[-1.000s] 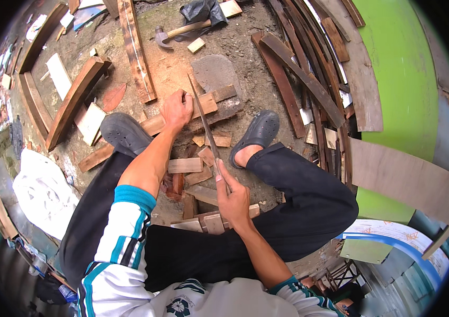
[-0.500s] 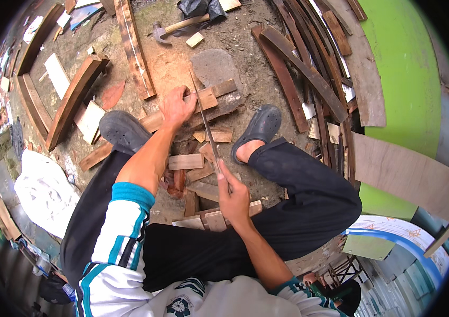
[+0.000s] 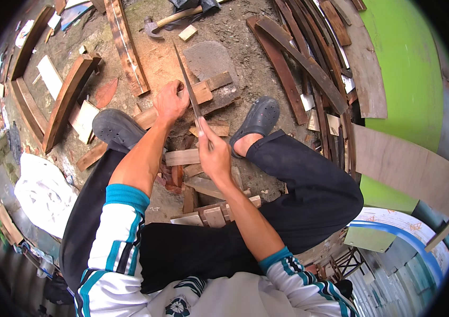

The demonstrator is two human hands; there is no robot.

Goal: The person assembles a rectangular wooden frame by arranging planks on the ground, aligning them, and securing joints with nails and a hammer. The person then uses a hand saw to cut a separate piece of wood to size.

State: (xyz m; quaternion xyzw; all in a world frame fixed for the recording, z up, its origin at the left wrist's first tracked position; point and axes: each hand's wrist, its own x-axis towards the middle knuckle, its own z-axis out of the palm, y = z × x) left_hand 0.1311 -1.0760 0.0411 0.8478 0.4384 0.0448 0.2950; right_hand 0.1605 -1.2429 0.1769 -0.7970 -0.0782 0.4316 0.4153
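My right hand [image 3: 214,150] is closed around the handle end of a handsaw [image 3: 186,79]. The narrow blade points away from me and crosses a light wooden strip [image 3: 201,93]. My left hand [image 3: 170,101] presses down on that strip just left of the blade, its fingers curled round the wood. Beneath the strip lies a darker wooden piece [image 3: 219,81], beside a grey stone slab [image 3: 211,61]. Under my right hand are several short wood offcuts [image 3: 182,157]. The saw's handle is mostly hidden by my fingers.
A claw hammer [image 3: 174,19] lies beyond the sawdust. Long dark planks [image 3: 301,68] are piled at the right, by a green panel [image 3: 401,68]. Thick beams [image 3: 68,103] and a white sack [image 3: 44,193] are at the left. My clogs [image 3: 260,117] flank the wood.
My right hand has pushed the saw forward, away from me, so more blade reaches past the strip. My left hand keeps its hold on the wood. The whole view has shifted slightly.
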